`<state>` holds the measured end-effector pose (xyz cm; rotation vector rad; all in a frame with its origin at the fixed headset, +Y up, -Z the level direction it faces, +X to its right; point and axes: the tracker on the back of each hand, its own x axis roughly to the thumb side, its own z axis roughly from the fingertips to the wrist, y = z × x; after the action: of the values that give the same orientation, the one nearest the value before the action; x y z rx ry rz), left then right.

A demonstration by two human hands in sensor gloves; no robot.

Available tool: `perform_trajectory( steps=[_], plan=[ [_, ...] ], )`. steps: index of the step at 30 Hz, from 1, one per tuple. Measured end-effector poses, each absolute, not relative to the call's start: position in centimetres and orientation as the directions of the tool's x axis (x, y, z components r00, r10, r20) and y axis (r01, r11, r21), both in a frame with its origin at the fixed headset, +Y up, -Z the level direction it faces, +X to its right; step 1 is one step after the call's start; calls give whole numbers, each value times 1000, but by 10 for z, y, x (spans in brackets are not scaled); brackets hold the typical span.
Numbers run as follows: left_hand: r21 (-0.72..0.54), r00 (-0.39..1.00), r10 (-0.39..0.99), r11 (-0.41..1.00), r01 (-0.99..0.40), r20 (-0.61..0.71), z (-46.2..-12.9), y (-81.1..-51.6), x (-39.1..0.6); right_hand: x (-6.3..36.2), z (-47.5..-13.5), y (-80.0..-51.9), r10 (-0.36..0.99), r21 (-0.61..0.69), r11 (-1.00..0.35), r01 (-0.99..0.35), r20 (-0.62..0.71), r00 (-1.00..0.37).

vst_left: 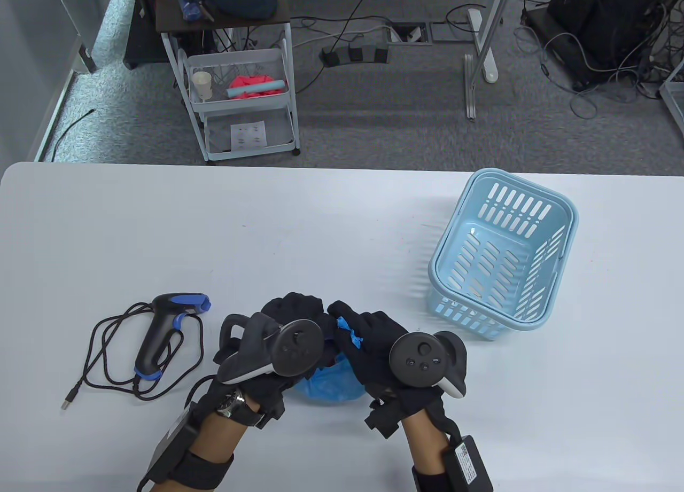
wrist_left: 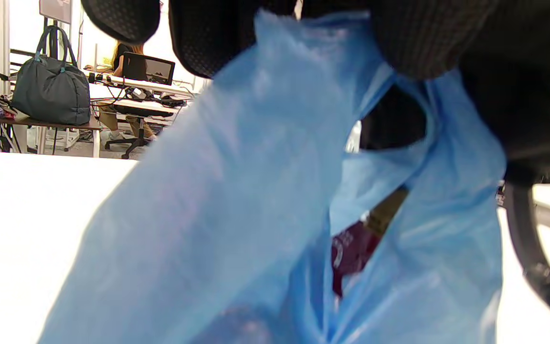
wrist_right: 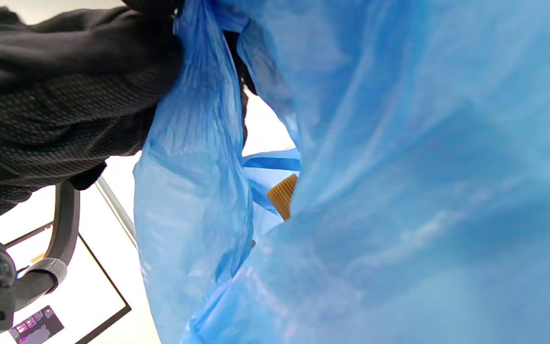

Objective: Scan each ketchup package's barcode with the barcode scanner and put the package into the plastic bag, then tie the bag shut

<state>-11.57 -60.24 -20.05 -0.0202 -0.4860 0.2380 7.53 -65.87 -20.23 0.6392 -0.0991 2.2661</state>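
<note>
While both hands meet over the near middle of the surface (vst_left: 160,230), each grip is curled tight on the blue plastic bag (vst_left: 331,382): the left hand (vst_left: 291,332) and the right hand (vst_left: 374,342) pinch gathered plastic at the bag's top, fingers almost touching, palms down. Through the bag's gap a dark red ketchup package (wrist_left: 351,248) with a tan ridged edge shows inside. Left of the hands, the barcode scanner (vst_left: 165,334) lies on its side with its cable looped round. Farther right stands a light blue basket (vst_left: 502,251).
</note>
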Motion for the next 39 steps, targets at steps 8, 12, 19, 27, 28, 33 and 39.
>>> perform_trajectory(
  steps=[8, 12, 19, 27, 28, 33, 39],
  plan=[
    [-22, 803, 292, 944, -328, 519, -192, -587, -119, 72, -201, -655, 608, 161, -764, -625, 504, -613],
    [-36, 795, 293, 945, -324, 530, -192, -589, -115, 73, -200, -653, 580, 164, -790, -591, 514, -632],
    [-41, 787, 341, 926, -375, 513, -195, -590, -123, 80, -205, -655, 671, 231, -714, -661, 495, -552],
    [-31, 780, 357, 916, -399, 514, -195, -591, -130, 94, -215, -666, 855, 310, -459, -833, 410, -318],
    [-33, 776, 365, 913, -408, 515, -195, -592, -131, 94, -215, -667, 858, 312, -453, -835, 407, -313],
    [-56, 761, 409, 894, -444, 504, -196, -596, -138, 95, -216, -668, 855, 295, -456, -840, 406, -323],
    [-57, 794, 398, 905, -421, 459, -198, -603, -155, 94, -215, -668, 861, 294, -443, -847, 403, -310]
  ],
)
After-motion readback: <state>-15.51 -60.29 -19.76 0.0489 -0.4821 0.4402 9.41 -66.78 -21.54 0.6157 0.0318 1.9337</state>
